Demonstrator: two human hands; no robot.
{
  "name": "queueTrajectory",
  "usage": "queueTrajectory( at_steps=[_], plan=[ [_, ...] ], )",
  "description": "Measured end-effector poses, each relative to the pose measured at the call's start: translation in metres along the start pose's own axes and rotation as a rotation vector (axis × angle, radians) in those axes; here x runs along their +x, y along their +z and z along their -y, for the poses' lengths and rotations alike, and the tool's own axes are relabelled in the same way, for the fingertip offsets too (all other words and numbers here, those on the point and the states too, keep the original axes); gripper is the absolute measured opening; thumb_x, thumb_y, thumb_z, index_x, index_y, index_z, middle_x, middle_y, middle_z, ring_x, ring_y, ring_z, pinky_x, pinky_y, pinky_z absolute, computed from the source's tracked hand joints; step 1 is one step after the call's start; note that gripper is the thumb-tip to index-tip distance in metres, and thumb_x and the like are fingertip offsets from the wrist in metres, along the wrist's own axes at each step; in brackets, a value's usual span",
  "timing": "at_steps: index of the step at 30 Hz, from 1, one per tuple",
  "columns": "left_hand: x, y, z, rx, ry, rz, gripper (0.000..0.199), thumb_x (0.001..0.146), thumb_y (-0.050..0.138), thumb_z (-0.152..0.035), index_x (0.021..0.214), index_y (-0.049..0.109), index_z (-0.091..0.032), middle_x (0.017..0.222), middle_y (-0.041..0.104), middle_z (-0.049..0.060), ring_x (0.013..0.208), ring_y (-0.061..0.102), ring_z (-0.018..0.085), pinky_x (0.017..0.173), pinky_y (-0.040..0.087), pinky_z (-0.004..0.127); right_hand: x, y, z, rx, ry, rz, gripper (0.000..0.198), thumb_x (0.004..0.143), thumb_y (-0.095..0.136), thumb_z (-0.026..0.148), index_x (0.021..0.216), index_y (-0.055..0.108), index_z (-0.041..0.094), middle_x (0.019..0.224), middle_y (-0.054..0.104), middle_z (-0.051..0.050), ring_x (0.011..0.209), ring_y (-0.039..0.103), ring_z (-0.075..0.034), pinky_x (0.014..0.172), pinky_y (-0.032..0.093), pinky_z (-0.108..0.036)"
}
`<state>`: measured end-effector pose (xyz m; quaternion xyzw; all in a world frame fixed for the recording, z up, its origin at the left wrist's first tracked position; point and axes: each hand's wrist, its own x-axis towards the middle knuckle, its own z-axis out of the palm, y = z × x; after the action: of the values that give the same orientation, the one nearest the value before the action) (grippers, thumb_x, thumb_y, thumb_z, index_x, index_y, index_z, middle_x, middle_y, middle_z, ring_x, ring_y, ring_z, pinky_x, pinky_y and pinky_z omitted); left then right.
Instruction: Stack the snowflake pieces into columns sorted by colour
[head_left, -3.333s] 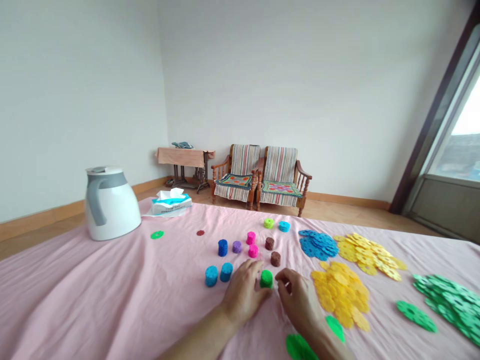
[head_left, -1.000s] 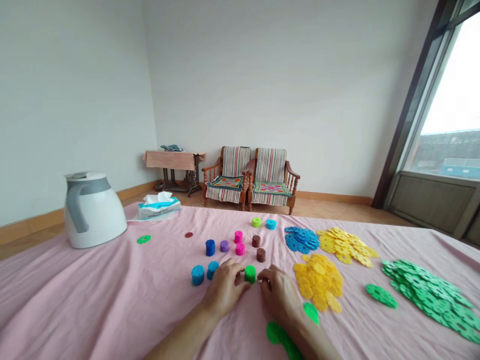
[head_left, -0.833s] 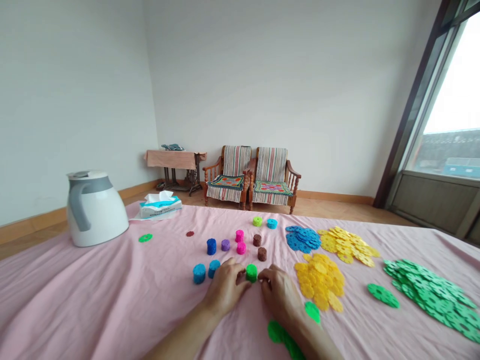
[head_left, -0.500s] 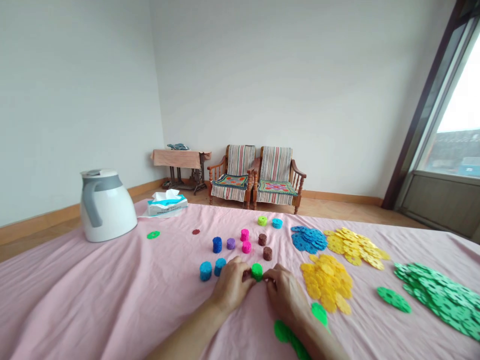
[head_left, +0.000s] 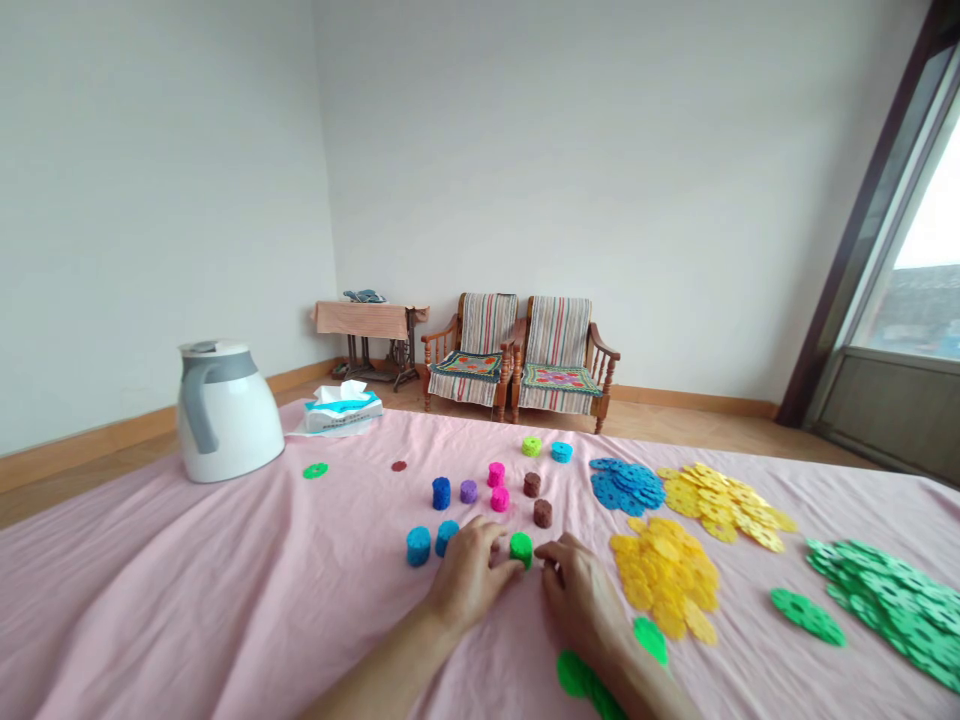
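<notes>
Open pink cloth [head_left: 247, 590] leftward; small stacks [head_left: 495, 490] ahead, yellow pile [head_left: 667, 570] rightward.

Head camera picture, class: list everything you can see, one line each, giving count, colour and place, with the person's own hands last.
Kettle: one, white and grey, far left on the cloth.
Tissue pack: one, white and teal, behind the kettle's right.
Cloth: one, pink, covering the surface.
Green stack: one, between the hands.
Other stacks: eleven; blue, purple, pink, brown, lime, centre.
Blue disc pile: one, right of centre.
Yellow disc piles: two, right.
Green disc pile: one, far right.
Armchairs: two, striped, by the back wall.
Side table: one, back left.
Left hand: touching the green stack.
Right hand: just right of it; contact unclear.
</notes>
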<state>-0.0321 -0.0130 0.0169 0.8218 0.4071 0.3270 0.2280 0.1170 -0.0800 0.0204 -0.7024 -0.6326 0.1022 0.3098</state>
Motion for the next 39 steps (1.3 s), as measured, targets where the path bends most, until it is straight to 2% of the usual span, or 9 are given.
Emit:
queueTrajectory(
  at_steps=[3, 5, 9, 11, 19, 29, 33, 35, 39],
  plan=[
    [0.000, 0.000, 0.002, -0.078, 0.039, 0.006, 0.041, 0.073, 0.071, -0.022, 0.113, 0.065, -0.018, 0.103, 0.065, 0.007, 0.092, 0.060, 0.022, 0.082, 0.047, 0.032, -0.001, 0.002, 0.001, -0.012, -0.006, 0.005, 0.029, 0.082, 0.041, 0.008, 0.077, 0.068, 0.018, 0.085, 0.064, -0.006, 0.084, 0.064, -0.015, 0.073, 0.041, -0.021],
    [0.001, 0.000, 0.003, -0.090, 0.076, 0.016, 0.038, 0.077, 0.067, -0.023, 0.114, 0.065, -0.019, 0.104, 0.065, 0.007, 0.094, 0.060, 0.022, 0.085, 0.047, 0.032, -0.001, 0.003, 0.001, -0.014, -0.009, 0.007, 0.029, 0.083, 0.040, 0.009, 0.080, 0.068, 0.018, 0.085, 0.064, -0.006, 0.083, 0.064, -0.015, 0.072, 0.041, -0.021],
    [0.002, 0.002, 0.005, -0.069, 0.118, 0.043, 0.018, 0.084, 0.058, -0.024, 0.097, 0.070, -0.019, 0.094, 0.067, 0.006, 0.084, 0.061, 0.020, 0.077, 0.047, 0.030, -0.002, 0.003, 0.001, -0.023, -0.007, 0.015, 0.030, 0.084, 0.040, 0.010, 0.083, 0.069, 0.018, 0.085, 0.064, -0.006, 0.082, 0.064, -0.015, 0.071, 0.041, -0.021],
    [0.002, 0.002, 0.005, -0.063, 0.127, 0.053, 0.015, 0.086, 0.057, -0.025, 0.090, 0.070, -0.019, 0.090, 0.067, 0.005, 0.080, 0.060, 0.020, 0.074, 0.046, 0.029, -0.003, 0.002, 0.003, -0.028, -0.007, 0.014, 0.030, 0.084, 0.040, 0.009, 0.085, 0.069, 0.018, 0.086, 0.064, -0.006, 0.082, 0.064, -0.015, 0.071, 0.041, -0.021],
    [0.002, 0.001, 0.001, -0.061, 0.118, 0.062, 0.011, 0.083, 0.060, -0.022, 0.088, 0.069, -0.020, 0.088, 0.068, 0.004, 0.081, 0.060, 0.020, 0.074, 0.045, 0.028, -0.004, -0.001, 0.005, -0.035, -0.003, 0.019, 0.029, 0.083, 0.041, 0.008, 0.085, 0.068, 0.018, 0.086, 0.063, -0.006, 0.081, 0.064, -0.015, 0.070, 0.042, -0.021],
    [0.003, -0.001, 0.000, -0.079, 0.097, 0.076, 0.020, 0.079, 0.063, -0.017, 0.097, 0.070, -0.020, 0.092, 0.069, 0.004, 0.085, 0.061, 0.021, 0.077, 0.045, 0.029, -0.003, 0.001, 0.003, -0.029, -0.014, 0.016, 0.030, 0.081, 0.040, 0.006, 0.083, 0.067, 0.017, 0.086, 0.063, -0.006, 0.083, 0.063, -0.015, 0.072, 0.042, -0.021],
    [0.001, 0.001, 0.002, -0.092, 0.022, 0.035, 0.039, 0.073, 0.068, -0.015, 0.112, 0.066, -0.017, 0.095, 0.067, 0.005, 0.079, 0.060, 0.019, 0.072, 0.047, 0.028, 0.000, 0.004, -0.003, -0.002, 0.005, 0.007, 0.032, 0.081, 0.041, 0.007, 0.094, 0.069, 0.017, 0.090, 0.064, -0.007, 0.086, 0.063, -0.016, 0.076, 0.043, -0.022],
    [0.000, 0.001, 0.001, -0.061, -0.012, 0.014, 0.035, 0.071, 0.070, -0.015, 0.106, 0.068, -0.017, 0.089, 0.066, 0.005, 0.073, 0.059, 0.018, 0.068, 0.046, 0.027, 0.001, 0.006, -0.006, 0.017, 0.004, 0.004, 0.036, 0.080, 0.042, 0.006, 0.101, 0.068, 0.017, 0.092, 0.065, -0.007, 0.087, 0.064, -0.016, 0.077, 0.043, -0.023],
    [-0.001, 0.000, -0.002, -0.008, -0.005, 0.033, 0.012, 0.074, 0.067, -0.019, 0.084, 0.072, -0.019, 0.077, 0.063, 0.003, 0.068, 0.057, 0.018, 0.061, 0.041, 0.027, 0.001, 0.005, -0.004, 0.055, -0.014, -0.004, 0.041, 0.078, 0.042, 0.004, 0.106, 0.068, 0.018, 0.093, 0.067, -0.006, 0.085, 0.065, -0.016, 0.077, 0.044, -0.022]
  ],
)
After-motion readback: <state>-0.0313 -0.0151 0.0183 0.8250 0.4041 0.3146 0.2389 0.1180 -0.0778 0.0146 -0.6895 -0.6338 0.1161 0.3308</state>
